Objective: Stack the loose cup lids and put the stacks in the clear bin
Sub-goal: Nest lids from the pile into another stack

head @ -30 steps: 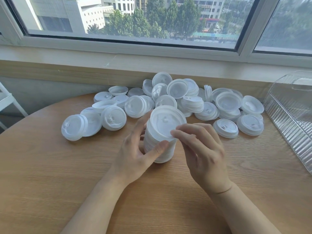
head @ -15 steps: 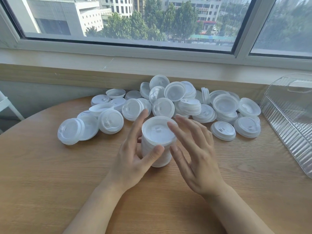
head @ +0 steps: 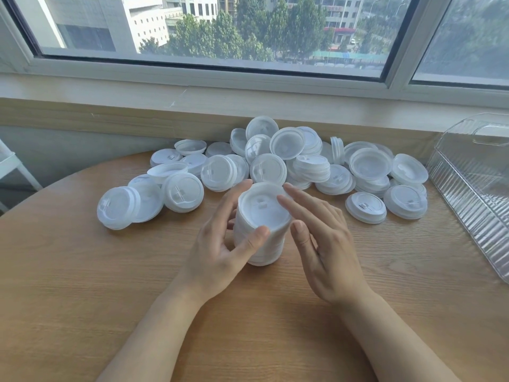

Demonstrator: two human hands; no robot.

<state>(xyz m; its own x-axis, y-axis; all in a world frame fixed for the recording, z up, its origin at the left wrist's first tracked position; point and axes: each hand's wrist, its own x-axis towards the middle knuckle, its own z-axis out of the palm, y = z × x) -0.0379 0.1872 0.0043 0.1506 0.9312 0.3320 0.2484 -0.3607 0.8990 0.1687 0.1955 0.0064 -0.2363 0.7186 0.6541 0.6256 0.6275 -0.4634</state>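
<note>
From my remote seat this looks like an upper-floor room, office or home I can't tell: a round wooden table pushed against a pale sill, and at twelve o'clock a wide window overlooking treetops and multi-storey buildings.

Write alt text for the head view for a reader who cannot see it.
Two bare hands flank a stack of lids on a round table: the left hand grips it, the right hand is open beside it. Loose lids lie behind, below a window; a clear bin stands at right.
</note>
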